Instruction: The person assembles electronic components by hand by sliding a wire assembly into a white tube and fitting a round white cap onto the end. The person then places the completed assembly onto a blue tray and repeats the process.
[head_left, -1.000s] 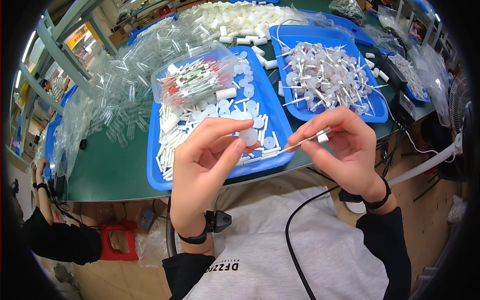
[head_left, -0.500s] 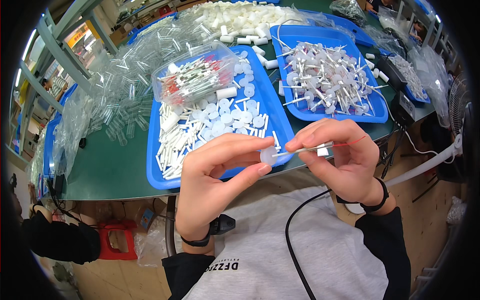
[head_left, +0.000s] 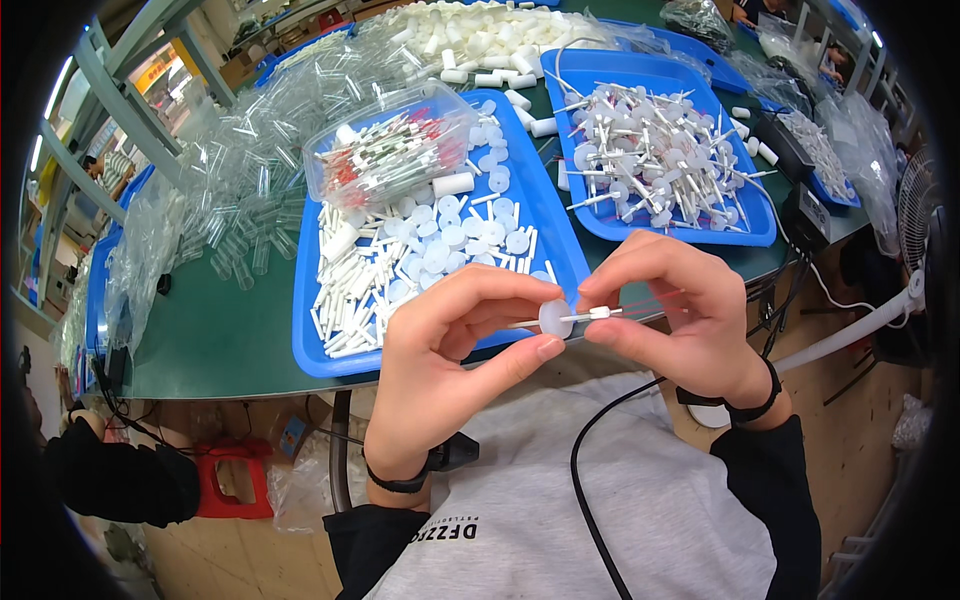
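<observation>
Over the tray's front edge, my left hand pinches a translucent white disc between thumb and fingertips. A thin rod runs through the middle of the disc, and its tip pokes out on the left side. My right hand is closed at the fingertips on the wired rod, which has a small white piece on it just right of the disc. Thin red wires trail from it across my right palm. The fingertips of both hands are close together.
A blue tray holds loose discs, white tubes and a clear plastic box of wired rods. Another blue tray at right holds assembled pieces. Clear tubes pile at left, white cylinders behind. A black cable crosses my shirt.
The rod has gone through the disc and now sticks out on its left side. The disc has shifted slightly right, and my right hand has come a little closer to it.
</observation>
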